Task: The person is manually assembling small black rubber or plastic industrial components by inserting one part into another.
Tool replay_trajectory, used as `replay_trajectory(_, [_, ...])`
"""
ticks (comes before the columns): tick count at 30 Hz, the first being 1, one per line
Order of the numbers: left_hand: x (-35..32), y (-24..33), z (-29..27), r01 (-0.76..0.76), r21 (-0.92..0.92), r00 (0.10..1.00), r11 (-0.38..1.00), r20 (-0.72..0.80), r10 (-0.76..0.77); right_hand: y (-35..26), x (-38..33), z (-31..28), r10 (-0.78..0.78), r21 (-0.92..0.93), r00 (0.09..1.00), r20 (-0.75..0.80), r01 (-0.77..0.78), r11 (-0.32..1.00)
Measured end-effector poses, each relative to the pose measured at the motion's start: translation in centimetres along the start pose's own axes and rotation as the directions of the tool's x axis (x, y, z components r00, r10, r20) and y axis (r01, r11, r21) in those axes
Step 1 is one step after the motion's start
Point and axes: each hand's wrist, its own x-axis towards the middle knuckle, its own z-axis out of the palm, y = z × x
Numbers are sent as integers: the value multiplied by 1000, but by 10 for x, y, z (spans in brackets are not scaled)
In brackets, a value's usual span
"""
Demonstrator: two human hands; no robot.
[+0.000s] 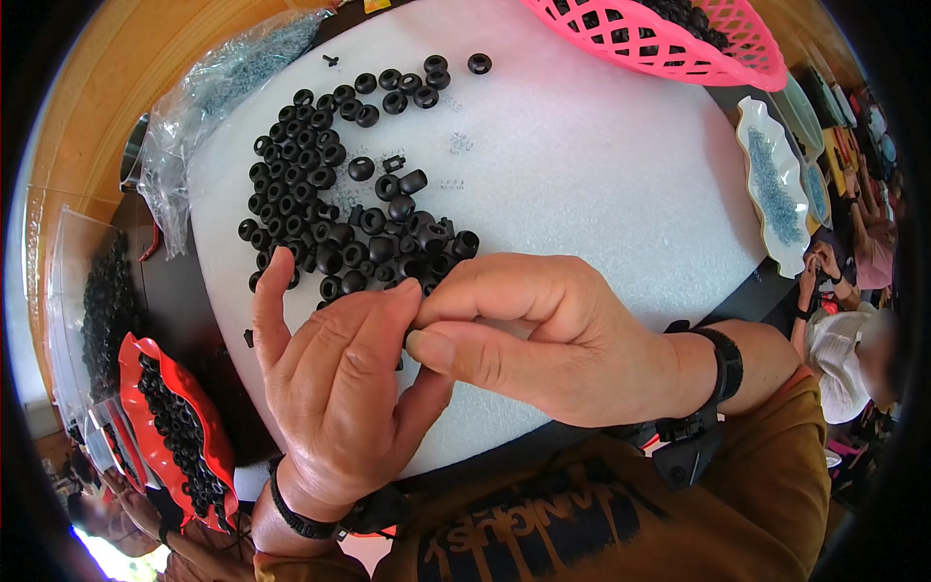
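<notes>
bright, even light across the white mat (601,165), fisheye-curved edges, black rim, blown-out glare at lower left

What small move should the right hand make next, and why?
Perhaps the right hand should tighten its pinch slightly against the left hand: what looks like a small black part shows only partly between them, and a slip could lose it among the loose black pieces just beyond.

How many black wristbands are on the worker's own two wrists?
2: left wristband, just behind the left hand; right wristband, behind the right hand. Others could be hidden.
</notes>
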Motion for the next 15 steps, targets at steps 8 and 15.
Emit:
replay_trajectory(8, [-2, -1, 0, -7, -65, 1000, 998, -17, 5, 0, -1, 0, -30, 3, 999, 25, 30, 1000])
replay_trajectory(15, [1, -1, -5, -17, 8, 999, 1000, 32, 17, -2, -2, -1, 0, 5, 999, 54, -1, 1000])
